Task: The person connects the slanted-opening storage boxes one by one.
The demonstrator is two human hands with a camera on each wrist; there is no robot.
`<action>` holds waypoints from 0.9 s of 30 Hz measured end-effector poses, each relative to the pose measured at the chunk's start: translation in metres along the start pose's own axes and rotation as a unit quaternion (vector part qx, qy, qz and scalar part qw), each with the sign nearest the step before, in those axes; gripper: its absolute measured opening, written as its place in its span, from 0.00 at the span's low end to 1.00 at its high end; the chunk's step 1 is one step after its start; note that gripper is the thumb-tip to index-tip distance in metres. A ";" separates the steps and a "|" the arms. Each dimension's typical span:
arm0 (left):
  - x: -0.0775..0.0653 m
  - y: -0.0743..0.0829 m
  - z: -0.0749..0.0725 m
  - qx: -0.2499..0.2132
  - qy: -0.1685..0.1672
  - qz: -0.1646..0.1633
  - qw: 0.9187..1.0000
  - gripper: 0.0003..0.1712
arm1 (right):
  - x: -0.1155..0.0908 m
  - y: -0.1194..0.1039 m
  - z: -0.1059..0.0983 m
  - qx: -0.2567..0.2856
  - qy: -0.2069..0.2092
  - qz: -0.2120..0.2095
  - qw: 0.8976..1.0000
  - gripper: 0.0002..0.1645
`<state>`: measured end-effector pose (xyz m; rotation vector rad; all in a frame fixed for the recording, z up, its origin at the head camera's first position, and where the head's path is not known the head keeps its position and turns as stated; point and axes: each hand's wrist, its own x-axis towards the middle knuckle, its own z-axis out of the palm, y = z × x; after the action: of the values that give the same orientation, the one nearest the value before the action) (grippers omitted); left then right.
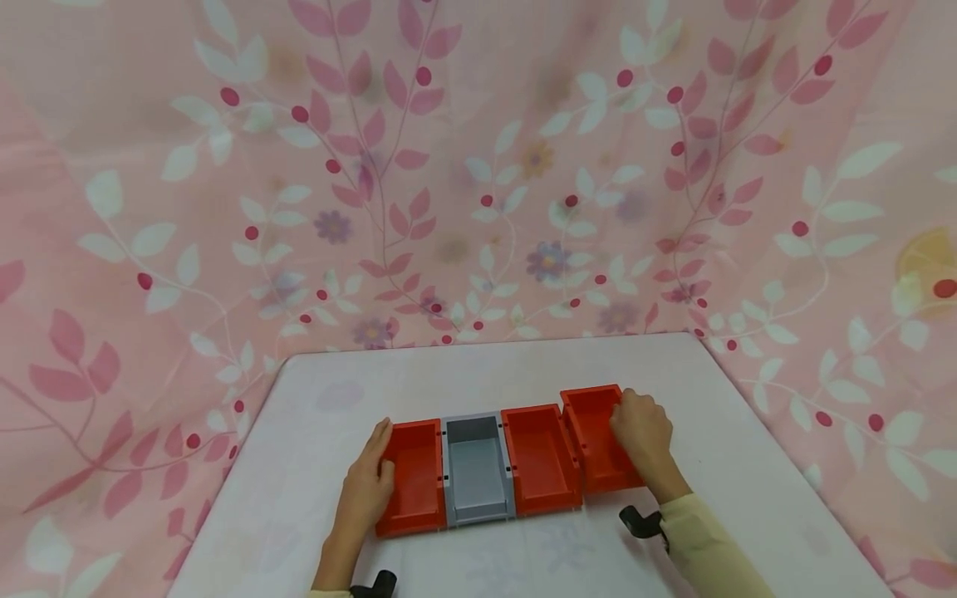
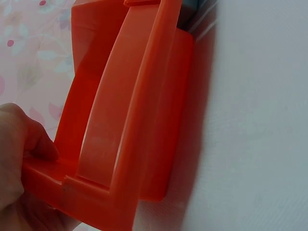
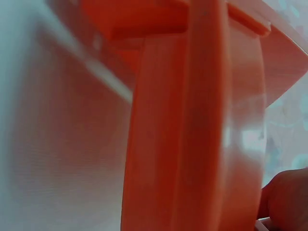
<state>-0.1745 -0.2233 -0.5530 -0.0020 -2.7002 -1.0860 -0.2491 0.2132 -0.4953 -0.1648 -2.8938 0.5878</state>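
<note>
Three plastic bins stand in a row: a red bin [image 1: 413, 475] at the left, a grey bin [image 1: 478, 473] in the middle and another red bin [image 1: 540, 457]. A fourth red bin [image 1: 595, 433] sits at the right end, shifted back and slightly askew, its side close against its neighbour's. With the thumb over the inside of its outer wall, my left hand [image 1: 365, 490] grips the leftmost bin, also seen in the left wrist view. My right hand [image 1: 645, 433] holds the outer wall of the rightmost bin, whose front rim fills the right wrist view. No contents show in the bins.
A white cloth covers the table [image 1: 344, 390], whose back edge meets a pink leaf-patterned curtain [image 1: 478, 208]. Dark wrist-camera mounts [image 1: 641, 523] show below both hands.
</note>
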 end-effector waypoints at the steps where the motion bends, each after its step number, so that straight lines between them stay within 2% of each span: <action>1: 0.000 0.000 0.000 0.001 0.002 0.002 1.000 0.37 | 0.000 0.001 0.002 -0.003 0.000 -0.001 1.000 0.11; 5: 0.001 0.000 0.000 0.003 0.009 0.008 1.000 0.37 | -0.001 0.004 0.007 -0.005 -0.016 0.005 1.000 0.11; 10: 0.001 0.000 0.000 -0.001 0.000 0.005 1.000 0.37 | 0.000 0.004 0.007 -0.004 -0.039 0.022 0.999 0.14; 13: 0.001 0.000 -0.001 -0.001 -0.006 0.002 1.000 0.37 | 0.000 0.001 0.006 -0.002 -0.021 0.010 1.000 0.19; 15: 0.001 0.000 -0.001 0.000 -0.008 0.003 1.000 0.38 | -0.001 -0.003 0.008 0.012 0.004 -0.025 1.000 0.25; 18: 0.002 -0.001 -0.002 0.003 -0.009 0.005 1.000 0.38 | -0.001 -0.011 0.014 0.038 0.040 -0.119 0.991 0.38; 21: 0.002 -0.001 -0.002 0.005 -0.006 0.007 1.000 0.37 | -0.003 -0.022 0.026 0.060 0.028 -0.197 0.978 0.42; 23: 0.002 -0.002 -0.001 0.005 -0.005 0.009 1.000 0.37 | -0.006 -0.030 0.033 0.062 0.017 -0.221 0.973 0.44; 27: 0.001 -0.002 0.000 0.005 -0.005 0.010 1.000 0.36 | -0.012 -0.043 0.046 0.053 -0.017 -0.231 0.971 0.48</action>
<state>-0.1755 -0.2250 -0.5546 -0.0328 -2.7096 -1.0691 -0.2496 0.1548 -0.5221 0.5230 -2.7741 0.6525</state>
